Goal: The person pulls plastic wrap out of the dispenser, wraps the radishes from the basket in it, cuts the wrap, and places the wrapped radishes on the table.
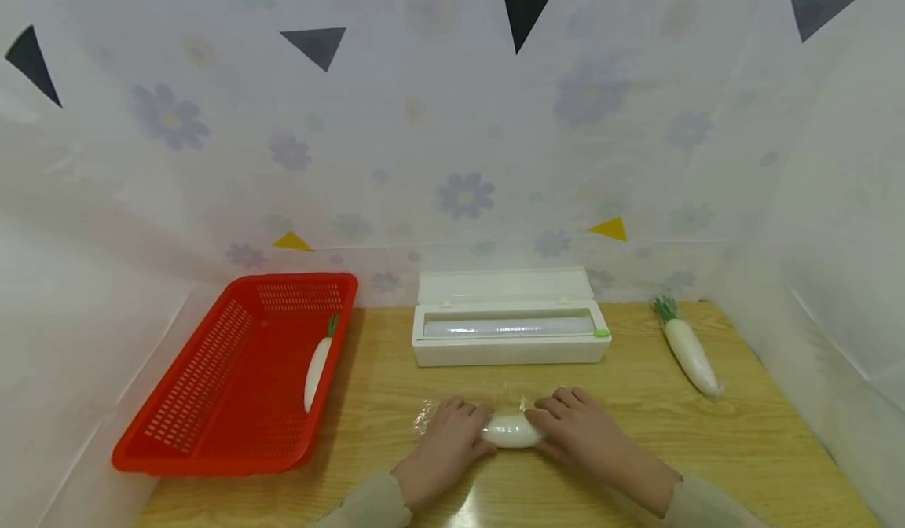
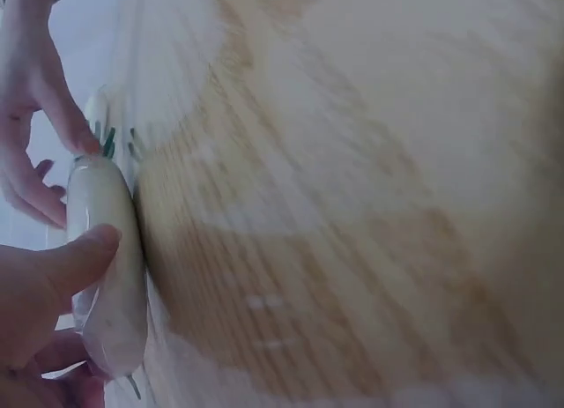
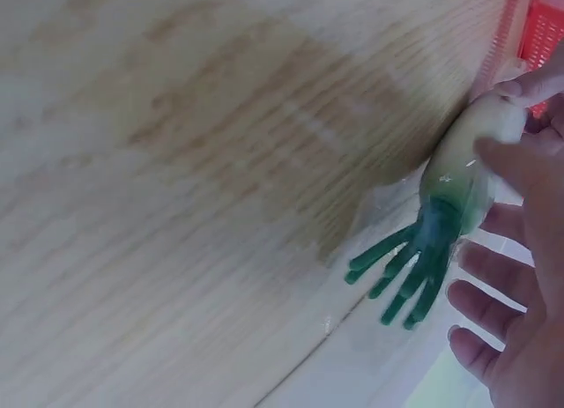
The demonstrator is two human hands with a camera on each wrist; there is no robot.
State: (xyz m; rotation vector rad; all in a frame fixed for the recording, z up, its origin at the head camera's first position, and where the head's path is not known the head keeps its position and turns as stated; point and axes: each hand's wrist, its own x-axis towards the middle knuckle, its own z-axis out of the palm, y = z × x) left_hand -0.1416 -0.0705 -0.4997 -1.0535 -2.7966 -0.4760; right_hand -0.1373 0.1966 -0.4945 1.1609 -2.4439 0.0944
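Note:
A white radish with green leaf stalks lies on the table before the person, with clear plastic film around it and spread flat behind it. The left hand grips its left end; in the left wrist view the thumb lies over the radish and fingers are beneath. At the leafy end, the right hand holds it, thumb on top in the right wrist view, with film reaching past the green stalks. Part of the radish is hidden under both hands.
Behind the hands stands a white cling film box, lid raised, with a film roll inside. A red basket at left contains another radish. A further radish lies at right on the wooden table.

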